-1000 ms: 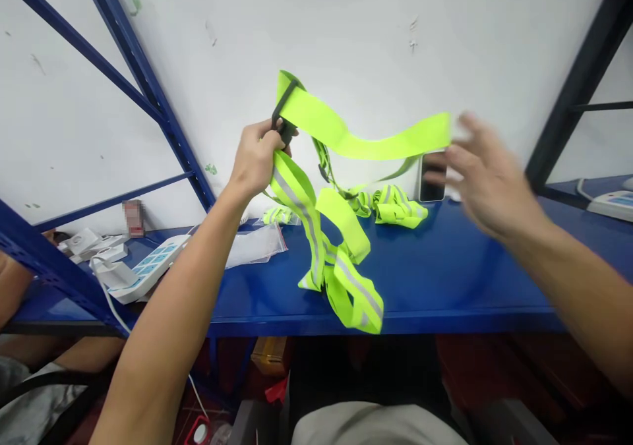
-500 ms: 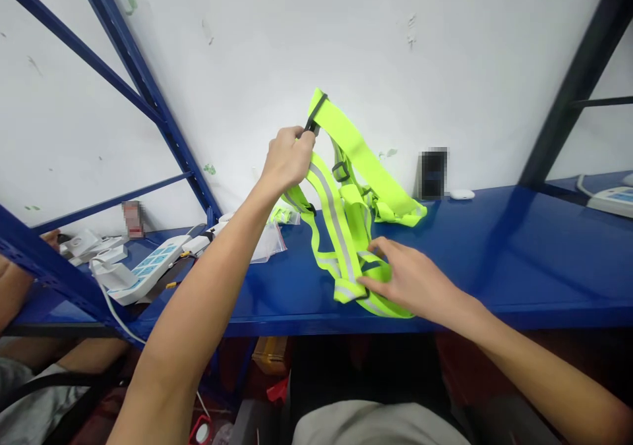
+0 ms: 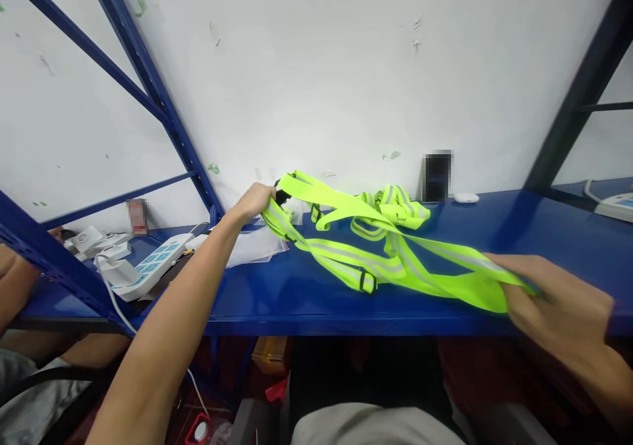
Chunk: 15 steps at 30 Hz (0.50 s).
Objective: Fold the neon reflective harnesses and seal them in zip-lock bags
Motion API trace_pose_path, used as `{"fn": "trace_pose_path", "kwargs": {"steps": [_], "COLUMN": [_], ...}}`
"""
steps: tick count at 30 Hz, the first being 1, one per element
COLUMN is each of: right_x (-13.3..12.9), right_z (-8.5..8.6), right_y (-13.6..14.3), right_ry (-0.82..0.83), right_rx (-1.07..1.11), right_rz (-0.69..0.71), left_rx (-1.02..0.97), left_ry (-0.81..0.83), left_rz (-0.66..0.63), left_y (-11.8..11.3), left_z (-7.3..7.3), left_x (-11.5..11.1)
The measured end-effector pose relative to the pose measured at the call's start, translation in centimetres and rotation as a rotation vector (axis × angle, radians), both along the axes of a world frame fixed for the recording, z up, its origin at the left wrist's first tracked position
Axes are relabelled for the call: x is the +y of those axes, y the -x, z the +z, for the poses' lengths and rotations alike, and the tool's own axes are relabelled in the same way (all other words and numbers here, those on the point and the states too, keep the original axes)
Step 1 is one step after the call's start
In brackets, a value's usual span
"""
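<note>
A neon yellow-green reflective harness (image 3: 356,257) with grey stripes stretches across the front of the blue table, between both hands. My left hand (image 3: 256,201) is closed on its left end, beside a black buckle. At the other end, my right hand (image 3: 554,300) grips the straps; it is slightly blurred. A black slide buckle (image 3: 366,281) hangs on the lower strap near the middle. Behind the harness lies a bunched heap of the same yellow-green strapping (image 3: 395,206); whether the two are joined I cannot tell.
Clear plastic bags (image 3: 257,246) lie left of the harness. Beyond the blue post (image 3: 163,112) are a power strip (image 3: 153,267) and white chargers. A dark phone-like object (image 3: 436,177) leans on the wall by a white case (image 3: 465,198). Another person's arm (image 3: 17,280) shows at far left.
My right hand has moved far right and gripped the straps, pulling the harness out lengthwise. My left hand has come down and left. The raised strap now lies low over the table.
</note>
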State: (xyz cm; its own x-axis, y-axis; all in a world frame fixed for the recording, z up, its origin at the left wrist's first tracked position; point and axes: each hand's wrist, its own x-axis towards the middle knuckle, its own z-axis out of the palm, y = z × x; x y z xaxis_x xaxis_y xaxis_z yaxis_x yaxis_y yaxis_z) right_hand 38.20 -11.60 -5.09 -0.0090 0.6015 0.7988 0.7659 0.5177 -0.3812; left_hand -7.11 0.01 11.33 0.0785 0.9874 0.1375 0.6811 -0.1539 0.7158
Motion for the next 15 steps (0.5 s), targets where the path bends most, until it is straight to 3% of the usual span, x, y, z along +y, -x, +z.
{"fn": "trace_pose_path", "kwargs": {"steps": [3, 6, 9, 13, 15], "right_x": [0.9, 0.8, 0.2, 0.1, 0.1], "right_z": [1.1, 2.3, 3.0, 3.6, 4.5], "right_y": [1.2, 3.3, 5.1, 6.6, 7.6], "right_ry": [0.22, 0.44, 0.51, 0.431, 0.386], "right_rx": [-0.055, -0.196, -0.355, -0.556, -0.726], "right_rz": [0.142, 0.352, 0.447, 0.301, 0.308], "left_rx": [-0.264, -0.338, -0.37, -0.451, -0.429], "left_ry": [0.247, 0.338, 0.302, 0.13, 0.024], "left_rz": [-0.156, -0.256, -0.239, -0.113, -0.077], "left_y": [-0.4, -1.0, -1.3, -1.2, -1.2], "left_z": [-0.5, -0.4, -0.2, -0.4, -0.7], "left_x": [-1.0, -1.8, -2.0, -1.4, -0.8]}}
